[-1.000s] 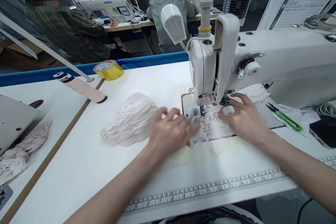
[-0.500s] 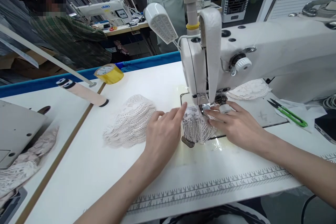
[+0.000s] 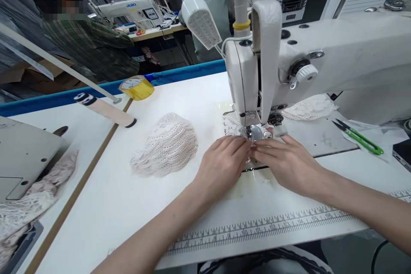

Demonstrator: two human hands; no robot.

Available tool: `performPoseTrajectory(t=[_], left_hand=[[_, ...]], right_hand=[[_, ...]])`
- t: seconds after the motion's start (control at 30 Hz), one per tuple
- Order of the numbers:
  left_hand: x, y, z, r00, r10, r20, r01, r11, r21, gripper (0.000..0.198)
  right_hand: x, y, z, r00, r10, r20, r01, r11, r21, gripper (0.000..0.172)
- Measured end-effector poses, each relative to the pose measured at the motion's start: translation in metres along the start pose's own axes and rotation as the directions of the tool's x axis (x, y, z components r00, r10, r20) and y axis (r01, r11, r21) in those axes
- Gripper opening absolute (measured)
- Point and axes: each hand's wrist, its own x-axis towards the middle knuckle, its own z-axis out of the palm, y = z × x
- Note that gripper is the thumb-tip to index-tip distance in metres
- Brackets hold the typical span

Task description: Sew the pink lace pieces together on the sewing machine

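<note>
A white lace piece (image 3: 231,125) lies at the needle area of the sewing machine (image 3: 244,85), its far part showing behind my fingers. My left hand (image 3: 224,160) is closed over the near part of the lace, fingers bent and pressed together just in front of the presser foot (image 3: 248,132). From the other side, my right hand (image 3: 285,162) meets it, its fingertips together on the lace edge by the foot. Most of the lace is hidden under both hands. A stack of lace pieces (image 3: 170,145) sits to the left of my left hand.
Green-handled thread snips (image 3: 359,137) lie at right, near more lace (image 3: 311,108) behind the needle. Yellow tape (image 3: 137,87) and a pinkish roll (image 3: 107,110) are at left. A printed ruler (image 3: 257,227) runs along the front edge. Two people sit beyond the table.
My left hand has moved right and its raised fingers have come down beside the right fingertips. The lace's stringy near part is now covered. The view has shifted slightly.
</note>
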Motion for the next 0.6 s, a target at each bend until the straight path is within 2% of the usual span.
performPoseTrajectory(t=[0.2,0.47,0.6], left_hand=[[-0.002,0.010,0.011,0.997,-0.029,0.071,0.032,0.999,-0.042,0.028],[-0.008,0.009,0.017,0.999,0.000,0.042,0.000,1.000,-0.015,0.037],[-0.008,0.009,0.017,0.999,-0.003,0.048,0.004,1.000,-0.016,0.037]], right_hand=[[0.001,0.011,0.001,1.000,-0.005,-0.019,0.003,0.998,-0.061,0.042],[0.001,0.012,0.001,0.997,-0.026,0.079,0.038,0.987,-0.156,0.040],[0.001,0.010,-0.001,0.996,-0.025,0.081,0.038,0.984,-0.174,0.036]])
